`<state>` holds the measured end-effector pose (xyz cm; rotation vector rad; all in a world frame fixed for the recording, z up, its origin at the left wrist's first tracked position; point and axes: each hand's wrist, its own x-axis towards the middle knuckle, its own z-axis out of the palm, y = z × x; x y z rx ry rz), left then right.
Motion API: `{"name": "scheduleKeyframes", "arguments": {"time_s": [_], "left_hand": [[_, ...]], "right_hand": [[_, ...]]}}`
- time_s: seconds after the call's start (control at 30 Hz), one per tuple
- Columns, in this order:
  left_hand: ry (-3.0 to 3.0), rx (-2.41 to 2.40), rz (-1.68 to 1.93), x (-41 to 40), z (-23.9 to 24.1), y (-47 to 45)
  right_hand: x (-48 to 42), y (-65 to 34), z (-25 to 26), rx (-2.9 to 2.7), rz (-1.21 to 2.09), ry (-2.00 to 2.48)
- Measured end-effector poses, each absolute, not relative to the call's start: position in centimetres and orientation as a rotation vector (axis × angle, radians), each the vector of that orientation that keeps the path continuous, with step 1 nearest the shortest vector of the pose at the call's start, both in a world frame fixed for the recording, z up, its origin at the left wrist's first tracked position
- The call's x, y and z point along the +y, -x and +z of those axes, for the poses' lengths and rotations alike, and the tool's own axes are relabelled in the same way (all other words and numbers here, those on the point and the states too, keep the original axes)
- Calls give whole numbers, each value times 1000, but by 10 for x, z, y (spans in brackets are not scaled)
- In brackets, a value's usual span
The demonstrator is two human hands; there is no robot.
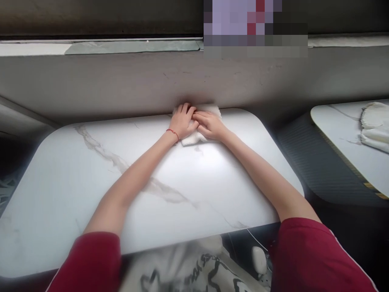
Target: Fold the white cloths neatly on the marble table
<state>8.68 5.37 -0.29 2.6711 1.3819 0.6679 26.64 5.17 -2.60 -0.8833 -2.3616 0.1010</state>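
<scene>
A white cloth [194, 138] lies at the far edge of a white marble-patterned table [91, 170], against the grey wall. Both my arms reach across the table to it. My left hand [181, 121], with a red string at the wrist, lies flat on the cloth with its fingers stretched out. My right hand [209, 123] presses on the cloth beside it, its fingers laid over the left hand's fingertips. Most of the cloth is hidden under the hands.
A grey wall [121, 81] with a ledge runs along the table's far edge. A second marble table [340, 125] stands at the right with a folded white cloth [375, 125] on it. A dark gap separates the two tables.
</scene>
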Motion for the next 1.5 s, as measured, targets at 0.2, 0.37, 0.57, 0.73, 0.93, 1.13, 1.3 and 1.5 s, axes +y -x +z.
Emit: {"name": "scheduleKeyframes", "arguments": {"time_s": [0.2, 0.37, 0.57, 0.73, 0.93, 1.13, 1.3, 1.5], "left_hand": [[-2665, 1355, 654, 56, -7, -87], [-2639, 1354, 672, 58, -6, -88], [-2601, 1348, 728, 62, -7, -89], [-2579, 1364, 741, 61, -10, -89], [-2662, 1339, 684, 46, -2, -83], [-2806, 1127, 496, 2, 11, -95], [-2899, 982, 302, -79, 24, -134], [-3063, 835, 287, -165, 18, -184]], "right_hand": [[46, -268, -21, -2406, 136, 971], [44, -268, -16, -2427, 168, 1032], [45, -269, -19, -2397, 184, 1058], [40, -267, -17, -2390, 112, 1057], [13, -260, -15, -2399, 128, 1061], [-52, -285, -10, -2467, 218, 979], [-147, -313, -5, -2406, 214, 1140], [-242, -341, -10, -2249, 135, 1357]]}}
